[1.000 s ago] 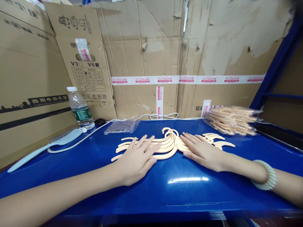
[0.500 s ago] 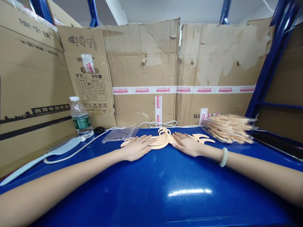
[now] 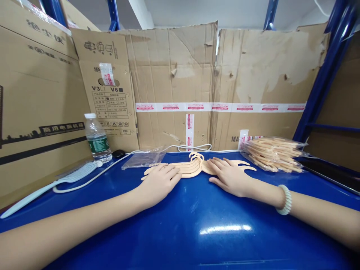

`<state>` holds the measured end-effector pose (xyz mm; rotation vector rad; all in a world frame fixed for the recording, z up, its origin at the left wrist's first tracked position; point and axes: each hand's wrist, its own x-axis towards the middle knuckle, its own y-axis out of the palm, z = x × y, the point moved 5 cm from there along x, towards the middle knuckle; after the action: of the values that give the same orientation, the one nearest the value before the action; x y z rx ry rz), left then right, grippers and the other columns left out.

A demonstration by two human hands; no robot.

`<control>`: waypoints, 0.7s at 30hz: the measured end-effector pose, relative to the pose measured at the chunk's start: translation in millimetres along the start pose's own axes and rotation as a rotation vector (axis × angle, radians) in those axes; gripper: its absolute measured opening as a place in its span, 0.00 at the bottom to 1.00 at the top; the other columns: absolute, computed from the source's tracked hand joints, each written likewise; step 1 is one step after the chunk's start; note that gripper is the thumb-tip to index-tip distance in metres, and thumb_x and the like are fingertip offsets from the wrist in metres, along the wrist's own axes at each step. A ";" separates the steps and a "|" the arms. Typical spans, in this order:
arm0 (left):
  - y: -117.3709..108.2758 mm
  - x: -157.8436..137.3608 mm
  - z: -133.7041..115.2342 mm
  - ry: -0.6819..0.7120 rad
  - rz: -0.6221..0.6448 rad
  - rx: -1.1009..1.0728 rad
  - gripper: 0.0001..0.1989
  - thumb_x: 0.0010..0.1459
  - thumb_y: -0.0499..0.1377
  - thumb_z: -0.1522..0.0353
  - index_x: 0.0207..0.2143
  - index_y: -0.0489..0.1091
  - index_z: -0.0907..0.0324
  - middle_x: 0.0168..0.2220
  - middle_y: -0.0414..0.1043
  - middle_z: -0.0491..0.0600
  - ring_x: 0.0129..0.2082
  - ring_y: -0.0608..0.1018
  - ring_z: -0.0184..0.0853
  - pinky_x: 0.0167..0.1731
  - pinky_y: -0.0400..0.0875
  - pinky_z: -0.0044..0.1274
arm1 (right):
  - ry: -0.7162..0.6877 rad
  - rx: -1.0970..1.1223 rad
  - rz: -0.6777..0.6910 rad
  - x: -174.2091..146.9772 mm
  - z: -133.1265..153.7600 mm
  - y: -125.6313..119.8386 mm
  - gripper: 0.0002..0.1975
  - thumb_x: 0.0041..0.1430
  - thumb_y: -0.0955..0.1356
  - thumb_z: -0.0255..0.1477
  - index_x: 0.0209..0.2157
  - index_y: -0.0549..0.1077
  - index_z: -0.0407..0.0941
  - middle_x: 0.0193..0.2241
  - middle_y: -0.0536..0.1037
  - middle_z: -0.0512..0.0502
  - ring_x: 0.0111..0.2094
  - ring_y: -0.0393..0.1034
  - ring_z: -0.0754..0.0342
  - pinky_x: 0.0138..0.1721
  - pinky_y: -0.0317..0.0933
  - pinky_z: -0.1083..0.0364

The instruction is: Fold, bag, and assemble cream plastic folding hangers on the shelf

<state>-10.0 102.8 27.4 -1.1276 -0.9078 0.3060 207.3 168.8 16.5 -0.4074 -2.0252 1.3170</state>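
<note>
A stack of beige clothes hangers (image 3: 190, 170) lies flat toward the back of the blue table, its curled hooks (image 3: 196, 155) pointing away from me. My left hand (image 3: 161, 182) rests on the left arms of the hangers, fingers stretched and slightly bent, covering part of them. On the right side, my right hand (image 3: 232, 177) lies palm down over the other hanger arms with its fingers extended and thumb apart. Neither hand is wrapped around anything. A pale coiled band (image 3: 284, 200) circles my right wrist.
Clear plastic wrap holds a bundle of beige hangers (image 3: 274, 153) at right, beside a dark phone-like slab (image 3: 332, 174). At left are a water bottle (image 3: 98, 138), a pale blue hairbrush (image 3: 75, 174), a black mouse (image 3: 118, 153) and a clear plastic bag (image 3: 143, 159). Cardboard (image 3: 174, 86) walls the back.
Both hands have drawn back a little toward me. My right hand has shifted right, showing more of the hangers near the hooks. The hangers look almost unmoved.
</note>
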 end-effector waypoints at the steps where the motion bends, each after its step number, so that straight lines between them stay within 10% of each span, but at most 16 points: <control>1: -1.1 -2.0 -4.0 0.033 -0.010 0.074 0.15 0.61 0.51 0.76 0.48 0.70 0.58 0.49 0.74 0.56 0.52 0.73 0.43 0.54 0.61 0.39 | -0.003 -0.005 -0.006 -2.1 2.1 -0.7 0.30 0.65 0.58 0.42 0.60 0.61 0.35 0.58 0.65 0.27 0.60 0.58 0.35 0.58 0.54 0.35; 11: -24.1 -11.7 -33.4 0.285 -0.214 0.133 0.11 0.61 0.49 0.78 0.43 0.67 0.63 0.49 0.73 0.59 0.49 0.75 0.43 0.48 0.70 0.34 | -0.086 0.137 -0.111 -1.6 16.8 -21.8 0.20 0.62 0.61 0.28 0.55 0.66 0.39 0.53 0.71 0.35 0.55 0.63 0.40 0.55 0.55 0.39; 21: -42.6 -24.8 -86.6 0.132 0.414 -0.649 0.21 0.50 0.52 0.81 0.46 0.60 0.56 0.66 0.51 0.54 0.64 0.59 0.41 0.57 0.63 0.32 | 0.011 1.249 0.144 -20.7 66.1 -43.2 0.09 0.61 0.61 0.25 0.39 0.72 0.41 0.28 0.74 0.47 0.28 0.69 0.57 0.31 0.64 0.57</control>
<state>30.7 13.0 41.9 -1.9216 -0.6609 0.2737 181.2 92.7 30.3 0.0428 -0.8377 2.3095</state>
